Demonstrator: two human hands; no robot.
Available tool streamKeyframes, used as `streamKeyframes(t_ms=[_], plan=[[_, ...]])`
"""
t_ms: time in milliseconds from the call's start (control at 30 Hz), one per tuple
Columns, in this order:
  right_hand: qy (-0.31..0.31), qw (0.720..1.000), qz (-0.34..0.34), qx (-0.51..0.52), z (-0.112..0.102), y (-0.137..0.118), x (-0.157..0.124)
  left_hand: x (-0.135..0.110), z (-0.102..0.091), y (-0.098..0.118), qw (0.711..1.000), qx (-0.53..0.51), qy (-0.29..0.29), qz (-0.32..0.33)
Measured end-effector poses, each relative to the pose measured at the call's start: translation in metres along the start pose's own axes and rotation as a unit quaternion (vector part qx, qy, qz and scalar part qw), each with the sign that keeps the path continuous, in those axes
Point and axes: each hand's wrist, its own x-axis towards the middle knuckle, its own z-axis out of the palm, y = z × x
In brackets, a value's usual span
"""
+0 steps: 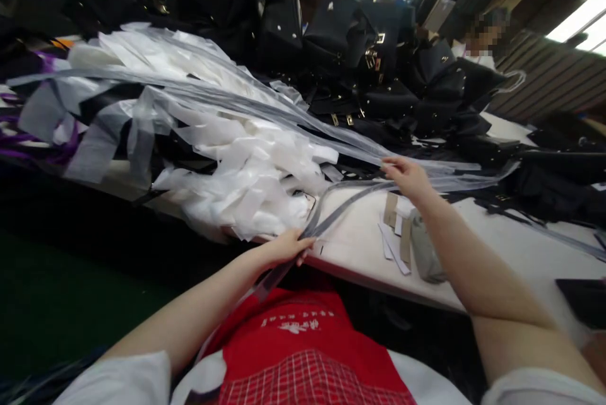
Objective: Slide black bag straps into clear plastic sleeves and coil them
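Note:
My left hand (286,246) is closed near the front edge of the table, its fingers wrapped round a long dark strip (348,204) that looks sheathed in clear plastic. One end of the strip hangs below that hand over my red apron (303,323). Farther forward and to the right, my right hand (408,179) pinches translucent plastic strips (350,140) between thumb and fingers. Those strips run leftward across a heap of crumpled white plastic film (255,171). Exactly how many strips the right fingers hold cannot be made out.
Black bags (350,33) with metal fittings are piled along the back. Tan and white card pieces (398,234) lie on the pale table (350,253) beside a grey item (426,253). Purple straps (71,140) sit far left. Another person (483,39) is at the back right.

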Motion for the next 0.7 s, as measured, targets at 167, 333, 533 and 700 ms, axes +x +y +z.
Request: streamKeyframes(t_ms=[167, 333, 533, 700], plan=[[-0.149, 0.977, -0.056, -0.142, 0.087, -0.006, -0.118, 0.014, 0.001, -0.001, 0.999, -0.048, 0.009, -0.024], [-0.16, 0.946, -0.143, -0.244, 0.124, 0.002, -0.156, 0.006, -0.002, -0.001, 0.994, -0.107, -0.007, -0.032], [-0.167, 0.924, -0.17, -0.3, 0.128, 0.01, -0.149, -0.011, -0.013, 0.005, 0.995, -0.092, 0.042, 0.021], [-0.129, 0.929, -0.211, -0.275, 0.134, -0.025, -0.15, -0.039, -0.025, 0.019, 0.994, -0.095, 0.026, 0.048]])
